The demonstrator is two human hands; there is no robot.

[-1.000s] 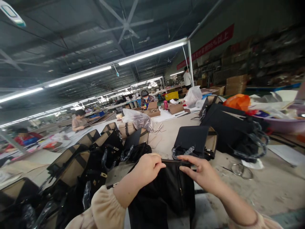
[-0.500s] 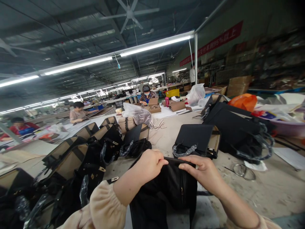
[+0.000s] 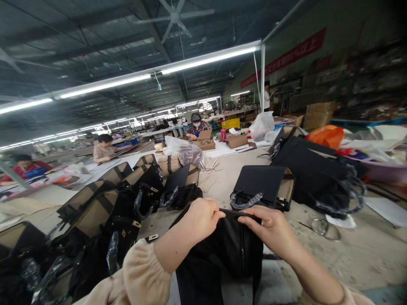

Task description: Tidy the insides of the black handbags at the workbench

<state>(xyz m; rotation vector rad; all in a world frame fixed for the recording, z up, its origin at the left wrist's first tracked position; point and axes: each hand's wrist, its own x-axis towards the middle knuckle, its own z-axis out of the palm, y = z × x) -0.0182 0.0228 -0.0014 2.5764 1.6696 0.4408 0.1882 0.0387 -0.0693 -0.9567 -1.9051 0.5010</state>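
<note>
Directly in front of me is a black bag lining [image 3: 230, 241] with a zipper running down its right side. My left hand [image 3: 205, 216] pinches its top edge near the middle, fingers closed. Farther right along the same edge, my right hand [image 3: 265, 222] grips it between thumb and fingers. The lower part of the black piece hangs toward me over a pale sheet. Just beyond my hands lies a black handbag [image 3: 262, 182] with a plastic-wrapped handle and beige inside.
Several black handbags [image 3: 95, 216] crowd the left side of the table. A larger black bag [image 3: 314, 173] stands at right, near scissors [image 3: 322, 228] and a purple basin [image 3: 388, 169]. A clear plastic bag [image 3: 182, 150] sits farther back. Co-workers sit at tables beyond.
My hands keep their hold on the black piece's edge, hardly shifting. In the background, a standing person by the pole has moved to the right.
</note>
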